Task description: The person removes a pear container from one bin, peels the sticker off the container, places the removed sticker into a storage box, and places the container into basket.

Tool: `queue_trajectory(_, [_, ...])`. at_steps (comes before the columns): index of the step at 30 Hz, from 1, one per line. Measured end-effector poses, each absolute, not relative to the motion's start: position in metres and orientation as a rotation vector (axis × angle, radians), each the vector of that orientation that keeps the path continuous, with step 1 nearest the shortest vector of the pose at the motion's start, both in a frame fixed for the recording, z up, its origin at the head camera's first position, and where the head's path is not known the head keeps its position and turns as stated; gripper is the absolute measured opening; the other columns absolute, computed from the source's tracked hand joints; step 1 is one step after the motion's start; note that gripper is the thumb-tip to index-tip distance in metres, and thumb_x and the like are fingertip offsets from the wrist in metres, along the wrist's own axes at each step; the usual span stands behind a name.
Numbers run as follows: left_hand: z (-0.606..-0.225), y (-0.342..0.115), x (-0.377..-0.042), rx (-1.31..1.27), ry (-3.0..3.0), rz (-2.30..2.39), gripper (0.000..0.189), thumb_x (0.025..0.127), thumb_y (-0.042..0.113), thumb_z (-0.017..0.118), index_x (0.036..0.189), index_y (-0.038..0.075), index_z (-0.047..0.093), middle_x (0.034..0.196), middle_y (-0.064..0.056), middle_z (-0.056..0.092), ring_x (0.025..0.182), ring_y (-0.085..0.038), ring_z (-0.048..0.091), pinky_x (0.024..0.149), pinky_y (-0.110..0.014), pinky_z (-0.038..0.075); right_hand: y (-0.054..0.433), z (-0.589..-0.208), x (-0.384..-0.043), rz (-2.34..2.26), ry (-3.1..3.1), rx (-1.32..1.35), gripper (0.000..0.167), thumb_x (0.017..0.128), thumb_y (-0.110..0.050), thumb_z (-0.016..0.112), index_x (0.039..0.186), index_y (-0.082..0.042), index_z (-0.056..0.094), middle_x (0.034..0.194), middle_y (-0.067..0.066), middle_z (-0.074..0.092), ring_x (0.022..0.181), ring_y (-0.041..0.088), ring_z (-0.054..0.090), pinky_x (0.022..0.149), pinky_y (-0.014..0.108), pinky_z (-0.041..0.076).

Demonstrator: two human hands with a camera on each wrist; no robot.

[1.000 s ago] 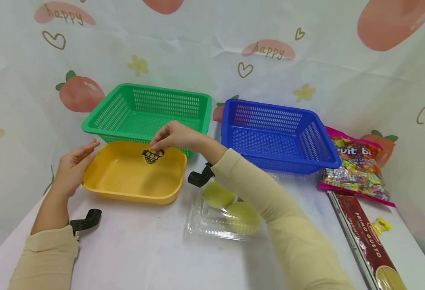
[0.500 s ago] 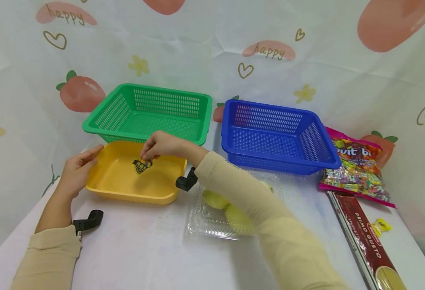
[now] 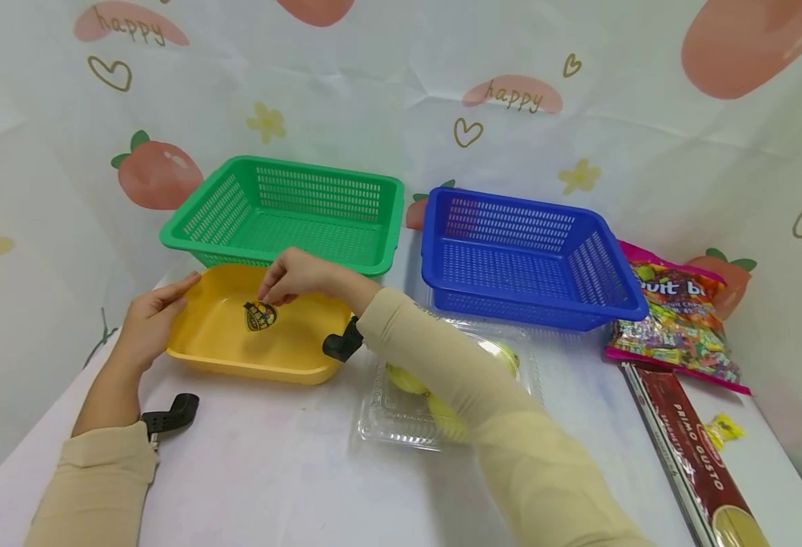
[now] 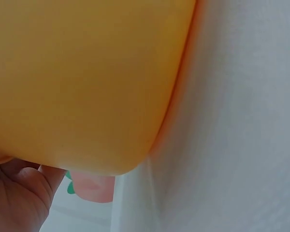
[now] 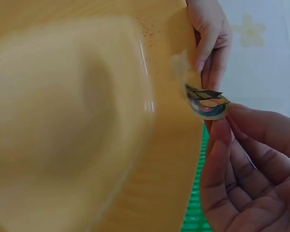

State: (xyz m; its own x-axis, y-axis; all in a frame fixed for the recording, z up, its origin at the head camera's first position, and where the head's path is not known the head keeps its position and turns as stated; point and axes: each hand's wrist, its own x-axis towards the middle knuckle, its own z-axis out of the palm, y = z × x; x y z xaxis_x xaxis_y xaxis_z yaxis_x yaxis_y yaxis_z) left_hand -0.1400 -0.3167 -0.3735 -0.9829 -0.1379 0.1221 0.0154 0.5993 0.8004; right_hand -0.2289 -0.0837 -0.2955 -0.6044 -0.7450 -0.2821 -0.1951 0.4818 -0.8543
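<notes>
Between thumb and fingertips, my right hand [image 3: 298, 275] pinches the edge of a small black-and-gold sticker label [image 3: 260, 315]. The label hangs over the inside of a shallow yellow plastic basin [image 3: 251, 371]. Up close in the right wrist view, the label [image 5: 208, 104] looks curled, with a pale piece at one end. My left hand [image 3: 152, 323] grips the basin's left rim, thumb over the edge; in the left wrist view the basin's outer wall [image 4: 87, 87] hides part of that hand [image 4: 21, 193].
Behind the basin stands a green basket [image 3: 387, 228], with a blue basket [image 3: 538, 310] to its right. A clear plastic box [image 3: 387, 425] of yellow-green fruit lies under my right forearm. At right are a candy bag [image 3: 674, 319], a spaghetti pack [image 3: 695, 448] and a yellow-wrapped candy [image 3: 724, 430].
My right hand has moved left and slightly toward me, carrying the label farther over the basin. My left hand has shifted a little right along the basin's rim.
</notes>
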Motion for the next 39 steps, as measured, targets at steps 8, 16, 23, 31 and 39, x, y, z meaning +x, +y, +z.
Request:
queue_trajectory(8, [-0.372, -0.316, -0.14, 0.107, -2.635, -1.357, 0.04, 0.102, 0.016, 0.031, 0.139, 0.003, 0.04, 0.149, -0.003, 0.034, 0.14, -0.031, 0.026, 0.115, -0.037, 0.025, -0.09, -0.3, -0.228, -1.081, 2.027, -0.739, 0.015, 0.086, 0.0, 0.062, 0.098, 0.006, 0.067, 0.09, 0.011, 0.068, 0.071, 0.014, 0.062, 0.069, 0.022, 0.057])
queue_trajectory(16, [-0.372, -0.315, -0.141, 0.082, -2.619, -1.357, 0.04, 0.101, 0.016, 0.031, 0.138, 0.002, 0.041, 0.148, -0.008, 0.034, 0.139, -0.032, 0.025, 0.115, -0.044, 0.023, -0.089, -0.303, -0.228, -1.058, 2.031, -0.748, 0.023, 0.087, 0.0, 0.06, 0.107, 0.01, 0.064, 0.087, 0.01, 0.065, 0.096, 0.033, 0.063, 0.069, 0.022, 0.057])
queue_trajectory(23, [-0.373, -0.316, -0.141, 0.094, -2.62, -1.358, 0.04, 0.101, 0.016, 0.031, 0.138, 0.003, 0.042, 0.148, -0.007, 0.035, 0.14, -0.031, 0.025, 0.115, -0.039, 0.023, -0.088, -0.306, -0.231, -1.036, 2.039, -0.747, 0.023, 0.087, -0.002, 0.061, 0.108, 0.008, 0.064, 0.09, 0.009, 0.066, 0.083, 0.025, 0.063, 0.07, 0.022, 0.056])
queue_trajectory(31, [-0.373, -0.317, -0.14, 0.1, -2.626, -1.37, 0.04, 0.102, 0.017, 0.031, 0.137, 0.002, 0.043, 0.149, -0.006, 0.034, 0.141, -0.027, 0.025, 0.115, -0.031, 0.024, -0.084, -0.305, -0.234, -0.999, 2.018, -0.815, 0.028, 0.089, -0.006, 0.061, 0.115, 0.004, 0.062, 0.103, 0.009, 0.066, 0.077, 0.012, 0.059, 0.077, 0.022, 0.055])
queue_trajectory(39, [-0.371, -0.316, -0.138, 0.063, -2.616, -1.352, 0.04, 0.102, 0.017, 0.031, 0.135, 0.0, 0.045, 0.147, -0.005, 0.037, 0.14, -0.018, 0.029, 0.096, 0.004, 0.025, -0.076, -0.301, -0.235, -0.982, 1.948, -0.863, 0.036, 0.09, -0.014, 0.06, 0.124, -0.003, 0.058, 0.125, 0.01, 0.06, 0.106, 0.015, 0.059, 0.095, 0.029, 0.049])
